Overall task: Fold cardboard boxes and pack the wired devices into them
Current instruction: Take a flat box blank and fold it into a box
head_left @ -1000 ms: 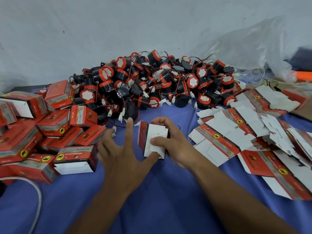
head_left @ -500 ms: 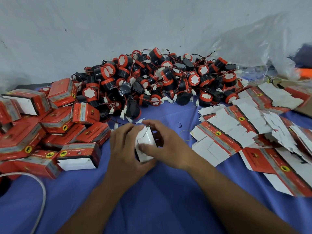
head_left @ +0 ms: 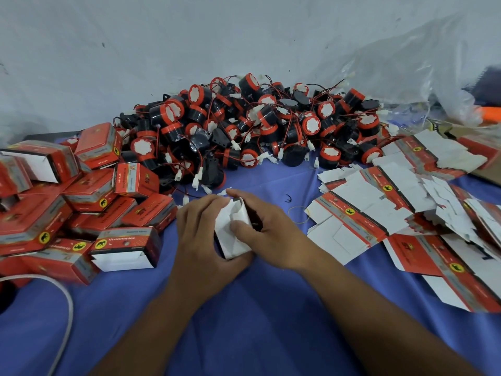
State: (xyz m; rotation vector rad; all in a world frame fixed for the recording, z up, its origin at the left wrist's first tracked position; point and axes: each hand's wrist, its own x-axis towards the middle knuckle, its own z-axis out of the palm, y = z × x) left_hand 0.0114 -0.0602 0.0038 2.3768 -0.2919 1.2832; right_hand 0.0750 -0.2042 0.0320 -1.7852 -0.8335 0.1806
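Note:
A small cardboard box (head_left: 233,234), white flaps toward me, stands on the blue cloth between both hands. My left hand (head_left: 200,237) grips its left side with curled fingers. My right hand (head_left: 263,234) holds the right side, thumb pressing a white flap. Behind lies a heap of black and red wired devices (head_left: 257,126) with white connectors. Flat unfolded boxes (head_left: 366,210) lie spread at the right. Folded red boxes (head_left: 89,191) are piled at the left.
A white cable (head_left: 65,316) curves along the lower left. A rubber band (head_left: 298,214) lies on the blue cloth (head_left: 244,321) right of my hands. Clear plastic bagging (head_left: 406,71) sits at the back right, against the grey wall.
My left hand, spread open a second ago, has closed on the box's left side. The box has turned its flaps toward me, and my right thumb now presses a flap.

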